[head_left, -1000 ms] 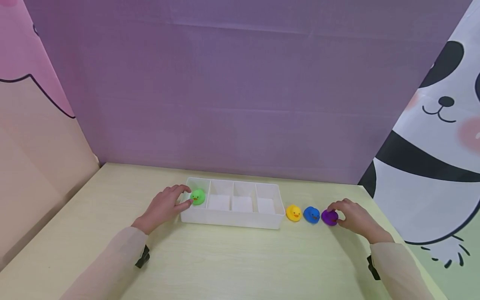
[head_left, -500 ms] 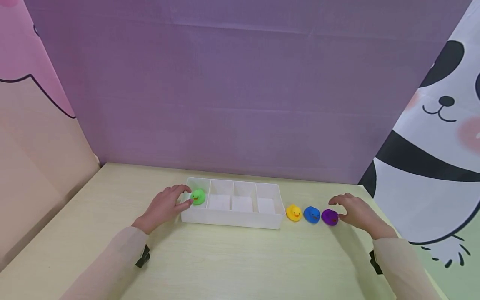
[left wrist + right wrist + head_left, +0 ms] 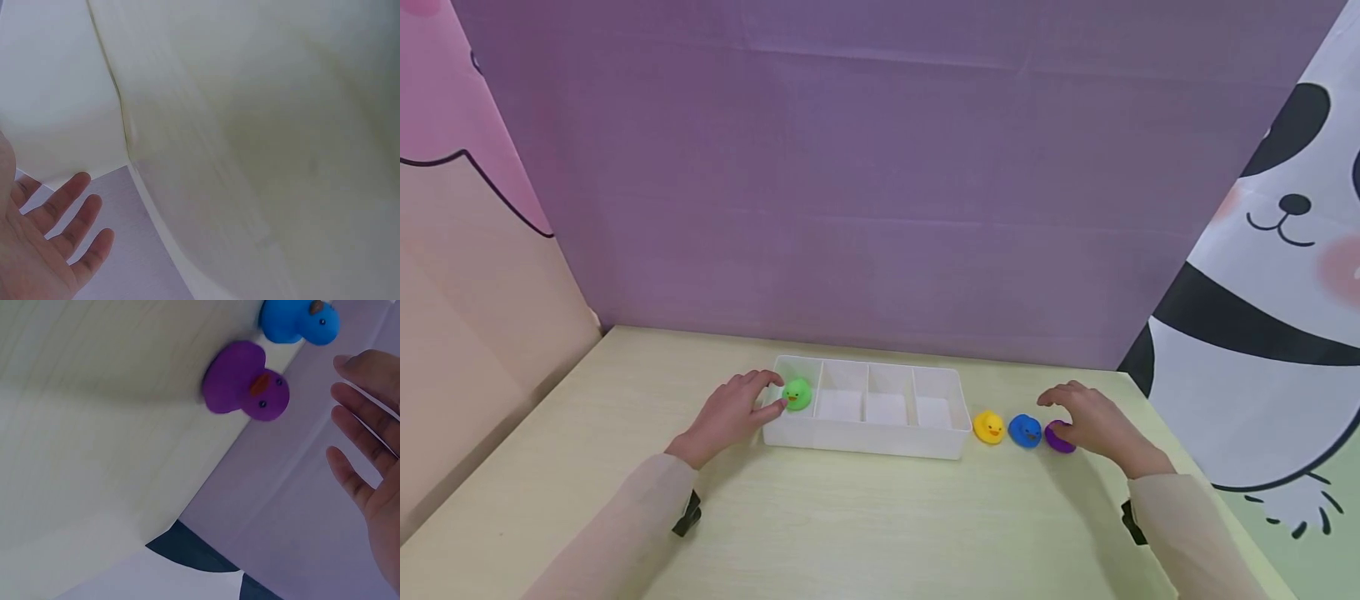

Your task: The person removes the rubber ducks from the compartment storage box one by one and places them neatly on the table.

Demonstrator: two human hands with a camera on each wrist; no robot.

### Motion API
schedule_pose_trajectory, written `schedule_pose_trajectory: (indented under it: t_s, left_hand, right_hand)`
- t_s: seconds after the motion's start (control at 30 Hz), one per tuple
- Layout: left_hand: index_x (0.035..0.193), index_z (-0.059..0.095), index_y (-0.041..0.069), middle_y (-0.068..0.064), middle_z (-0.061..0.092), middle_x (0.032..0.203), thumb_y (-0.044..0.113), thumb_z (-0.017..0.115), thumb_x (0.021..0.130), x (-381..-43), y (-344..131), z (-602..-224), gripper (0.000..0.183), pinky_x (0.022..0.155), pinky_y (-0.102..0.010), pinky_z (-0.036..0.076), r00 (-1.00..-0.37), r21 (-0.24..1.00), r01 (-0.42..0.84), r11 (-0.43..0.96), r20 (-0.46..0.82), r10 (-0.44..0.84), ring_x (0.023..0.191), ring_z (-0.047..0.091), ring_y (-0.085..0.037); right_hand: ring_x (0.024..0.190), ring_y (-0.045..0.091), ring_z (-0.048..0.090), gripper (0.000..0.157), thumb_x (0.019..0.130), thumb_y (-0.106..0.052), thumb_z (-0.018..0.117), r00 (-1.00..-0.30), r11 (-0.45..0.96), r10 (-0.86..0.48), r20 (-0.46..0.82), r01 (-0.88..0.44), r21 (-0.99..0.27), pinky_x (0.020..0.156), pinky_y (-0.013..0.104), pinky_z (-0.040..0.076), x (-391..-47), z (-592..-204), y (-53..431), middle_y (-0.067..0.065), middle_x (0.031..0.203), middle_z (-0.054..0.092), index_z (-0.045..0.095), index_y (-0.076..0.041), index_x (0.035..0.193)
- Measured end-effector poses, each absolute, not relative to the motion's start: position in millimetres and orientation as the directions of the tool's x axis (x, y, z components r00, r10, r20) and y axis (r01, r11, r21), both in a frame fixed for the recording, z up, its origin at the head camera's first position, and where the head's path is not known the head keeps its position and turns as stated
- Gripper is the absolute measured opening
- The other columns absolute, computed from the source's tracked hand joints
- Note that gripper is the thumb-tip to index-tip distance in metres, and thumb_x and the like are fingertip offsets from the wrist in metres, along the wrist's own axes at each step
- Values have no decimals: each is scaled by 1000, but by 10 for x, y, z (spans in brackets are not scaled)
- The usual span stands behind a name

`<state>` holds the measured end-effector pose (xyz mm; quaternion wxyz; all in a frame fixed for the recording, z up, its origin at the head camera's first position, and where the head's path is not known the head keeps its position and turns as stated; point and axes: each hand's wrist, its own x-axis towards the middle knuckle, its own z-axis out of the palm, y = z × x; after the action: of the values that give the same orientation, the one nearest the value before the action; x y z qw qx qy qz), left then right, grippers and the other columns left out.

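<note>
A white divided box (image 3: 865, 435) lies on the table, with a green rubber duck (image 3: 797, 394) in its leftmost compartment. My left hand (image 3: 727, 414) is at the box's left end, thumb and fingertips by the rim next to that duck; whether they touch is unclear. Loosely spread fingers (image 3: 74, 229) show in the left wrist view. My right hand (image 3: 1093, 423) hovers over the purple duck (image 3: 240, 381), fingers apart and holding nothing; its thumb partly hides the duck in the head view. Left of it sit a blue duck (image 3: 1025, 431) and a yellow duck (image 3: 989, 427).
The ducks outside the box form a row off its right end on the pale wooden table (image 3: 850, 525). A purple cloth backdrop (image 3: 880, 183) stands behind the table, and a panda-print panel (image 3: 1262, 350) borders the right side.
My right hand let go of the purple duck, drew back to the right, then moved left above it. The purple duck stays on the table. My left hand has barely moved.
</note>
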<state>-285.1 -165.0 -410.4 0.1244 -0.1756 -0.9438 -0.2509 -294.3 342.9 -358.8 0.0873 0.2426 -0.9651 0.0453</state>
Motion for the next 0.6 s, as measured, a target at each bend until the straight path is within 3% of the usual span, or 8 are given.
schedule_pose_trajectory:
  t_s: [0.6]
  left_hand:
    - [116, 55, 16, -5, 59, 118, 36, 55, 87, -2859, -1657, -4106, 35, 83, -46, 42, -909, 424, 392, 817, 317, 272, 96, 53, -25]
  right_hand:
    - [82, 22, 59, 28, 70, -10, 75, -748, 796, -578, 325, -606, 21, 73, 38, 50, -2968, -3599, 2912, 5, 91, 66, 65, -7, 95]
